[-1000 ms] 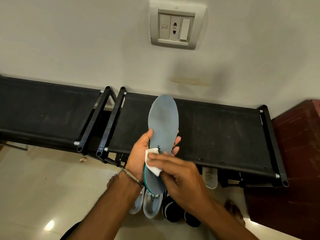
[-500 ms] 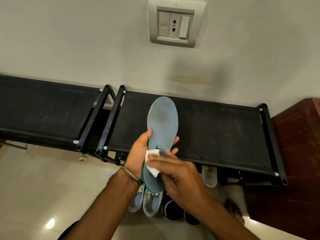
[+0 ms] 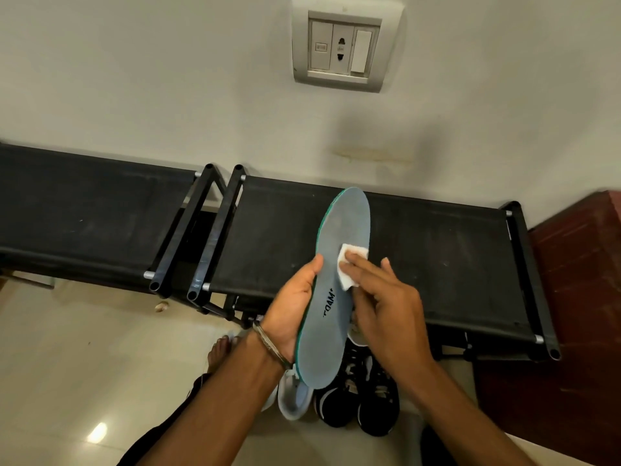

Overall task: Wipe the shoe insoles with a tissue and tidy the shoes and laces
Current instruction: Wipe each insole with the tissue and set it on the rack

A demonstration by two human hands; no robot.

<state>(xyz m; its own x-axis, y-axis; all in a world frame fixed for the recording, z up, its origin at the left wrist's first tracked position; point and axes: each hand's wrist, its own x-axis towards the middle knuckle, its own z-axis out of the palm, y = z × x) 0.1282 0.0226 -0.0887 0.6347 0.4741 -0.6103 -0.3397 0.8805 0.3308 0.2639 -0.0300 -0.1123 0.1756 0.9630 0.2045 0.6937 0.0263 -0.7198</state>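
Note:
A long grey insole point(image 3: 339, 230) with a teal edge and black lettering stands tilted in front of me, toe end up. My left hand point(image 3: 295, 307) grips its left edge, thumb on top and palm behind. A small folded white tissue point(image 3: 349, 264) lies on the insole's middle. My right hand point(image 3: 383, 301) presses it there with straight fingers. Below the insole, on the floor, stand pale grey shoes point(image 3: 295, 395) and black laced shoes point(image 3: 359, 398), partly hidden by my arms.
A low black fabric rack point(image 3: 437, 257) runs along the wall, with a second one point(image 3: 84, 216) to its left. A dark red cabinet point(image 3: 578, 314) stands at the right. A wall socket plate point(image 3: 346, 45) is above. My bare foot point(image 3: 218, 351) is on the tiled floor.
My right hand slid the tissue up the insole from the heel part to the middle, uncovering the lettering. The insole tilted a little to the right.

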